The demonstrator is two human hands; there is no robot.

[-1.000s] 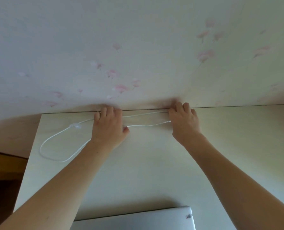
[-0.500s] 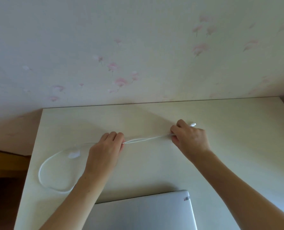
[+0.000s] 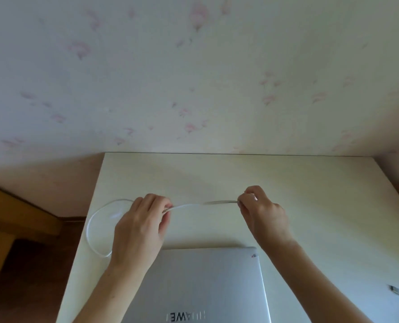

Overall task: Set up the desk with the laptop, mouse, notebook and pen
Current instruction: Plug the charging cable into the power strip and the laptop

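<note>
A closed silver laptop [image 3: 205,285] lies on the pale desk [image 3: 310,206] at the near edge, its logo facing me. Above the desk I hold a thin white cable [image 3: 194,205] stretched between both hands. My left hand [image 3: 140,227] grips it near the middle, and a loop of the cable [image 3: 90,231] hangs out past it over the desk's left side. My right hand [image 3: 261,210] pinches the cable's other end. No mouse, notebook or pen is in view.
A wall with pink flower wallpaper [image 3: 194,89] stands right behind the desk. To the left are a dark wooden floor [image 3: 30,276] and a piece of yellow wooden furniture [image 3: 12,210]. A small dark object [image 3: 394,289] lies on the desk at the right.
Both hands drew back from the desk's far edge at the wall toward me, lifting the cable off the surface and pulling it taut. More of the laptop has come into view.
</note>
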